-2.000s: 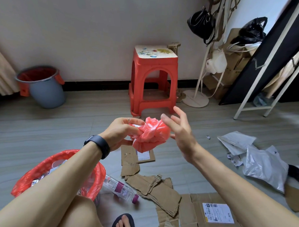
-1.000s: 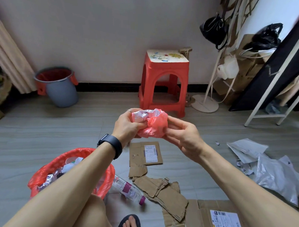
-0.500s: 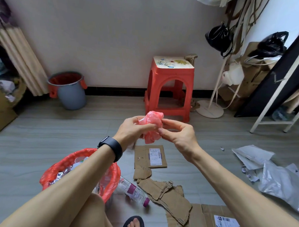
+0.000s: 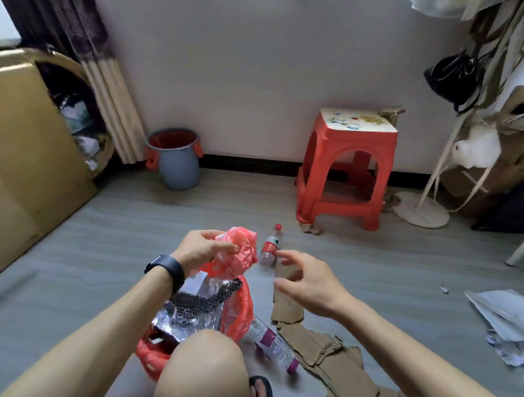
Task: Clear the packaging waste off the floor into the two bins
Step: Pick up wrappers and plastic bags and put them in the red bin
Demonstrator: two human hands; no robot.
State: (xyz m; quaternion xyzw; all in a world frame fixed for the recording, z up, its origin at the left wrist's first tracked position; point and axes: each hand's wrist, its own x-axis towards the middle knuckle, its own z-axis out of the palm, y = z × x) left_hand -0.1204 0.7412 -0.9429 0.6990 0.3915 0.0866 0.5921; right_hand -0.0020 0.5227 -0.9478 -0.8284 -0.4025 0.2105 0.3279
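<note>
The left hand (image 4: 206, 250) grips a crumpled red plastic bag (image 4: 243, 247), its fingers (image 4: 222, 248) curled round the wad and clamped on it. A black smartwatch (image 4: 164, 270) sits on that wrist. The wad hangs just above the near bin (image 4: 237, 312), which is lined with red plastic and stuffed with silvery foil and bubble-wrap packaging (image 4: 189, 313). Whether the wad touches the liner's rim cannot be told from here.

The right hand (image 4: 308, 286) hovers just beside the wad with its fingers (image 4: 285, 255) apart and loosely bent, holding nothing.

Behind the hands a small water bottle (image 4: 269, 249) with a red cap and red label lies on the grey floor (image 4: 102, 251). A second bottle (image 4: 274, 346), with a purple label, lies just to the right of the near bin, against torn cardboard pieces (image 4: 323, 354) that spread toward the lower right. White and grey mailer bags (image 4: 504, 320) lie at the right edge, well apart from the bins.

The second bin (image 4: 178, 164), grey with a red liner, stands against the far wall near a curtain. A red plastic stool (image 4: 346, 169) stands to its right, also by the wall. A large cardboard box (image 4: 22, 158) fills the left side. The person's bare knee (image 4: 202, 369) and a sandalled foot (image 4: 259, 393) show at the bottom.
</note>
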